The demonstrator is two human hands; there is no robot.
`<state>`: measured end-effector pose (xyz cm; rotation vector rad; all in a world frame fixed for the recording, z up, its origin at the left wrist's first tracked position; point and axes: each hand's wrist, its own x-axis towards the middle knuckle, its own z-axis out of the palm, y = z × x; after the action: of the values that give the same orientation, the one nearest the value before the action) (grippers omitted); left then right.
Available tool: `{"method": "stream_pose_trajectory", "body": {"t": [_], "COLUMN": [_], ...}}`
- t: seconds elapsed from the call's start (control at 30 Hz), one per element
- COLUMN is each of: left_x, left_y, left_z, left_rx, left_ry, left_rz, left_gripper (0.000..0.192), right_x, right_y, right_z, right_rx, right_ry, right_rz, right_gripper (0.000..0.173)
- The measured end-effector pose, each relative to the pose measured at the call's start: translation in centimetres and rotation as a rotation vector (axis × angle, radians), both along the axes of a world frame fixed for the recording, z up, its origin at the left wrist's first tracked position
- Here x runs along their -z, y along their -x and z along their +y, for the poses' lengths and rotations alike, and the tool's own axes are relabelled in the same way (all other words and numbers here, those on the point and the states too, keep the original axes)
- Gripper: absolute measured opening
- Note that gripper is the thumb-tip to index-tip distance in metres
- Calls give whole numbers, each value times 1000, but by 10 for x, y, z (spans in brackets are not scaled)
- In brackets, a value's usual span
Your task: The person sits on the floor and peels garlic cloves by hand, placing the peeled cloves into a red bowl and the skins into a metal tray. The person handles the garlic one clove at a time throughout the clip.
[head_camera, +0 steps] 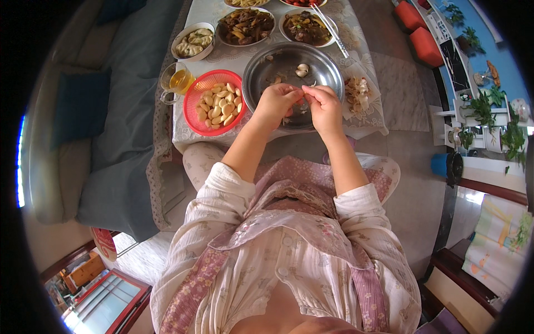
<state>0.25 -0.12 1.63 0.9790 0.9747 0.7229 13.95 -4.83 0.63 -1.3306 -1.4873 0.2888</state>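
Over a stainless steel basin (288,53), my left hand (276,102) and my right hand (325,106) meet at the fingertips. Thumbs and forefingers pinch a small piece, apparently a garlic clove, mostly hidden by the fingers. Unpeeled garlic cloves (302,70) lie together in the far part of the basin, with scraps of skin on its bottom. To the left stands a red plastic basket (189,102), holding many peeled garlic cloves (221,104). Right of the basin, a heap of garlic skins (358,95) rests on a sheet on the table.
A glass mug of yellow drink (179,81) stands beyond the basket, near the tablecloth's (183,140) left edge. Behind are a bowl of dumplings (194,42) and plates of cooked food (246,26). Chopsticks (331,31) lie across one plate (306,27). A sofa (121,125) runs along the left.
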Motion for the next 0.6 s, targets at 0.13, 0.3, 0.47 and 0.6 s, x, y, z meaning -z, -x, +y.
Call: {"method": "stream_pose_trajectory", "body": {"t": [0.13,0.3,0.47,0.6], "left_x": [2,2,3,3], "left_y": [-2,-5,-4,-5], "left_z": [0,-5,-9,-13], "left_rx": [-52,-112,-129,-152], "left_ry": [26,-34,41,113], "left_rz": [-7,114,-55,-183], "left_gripper": [13,12,10,12], "right_x": [-1,2,1,0], "right_y": [3,7,8,3], "right_z": [-2,-5,-4,-4], "right_rx": [7,2,-120,-122], "right_ry": [40,135,450,451], "right_rz": [11,133,1080,1071], "right_gripper": [20,15,17,19]}}
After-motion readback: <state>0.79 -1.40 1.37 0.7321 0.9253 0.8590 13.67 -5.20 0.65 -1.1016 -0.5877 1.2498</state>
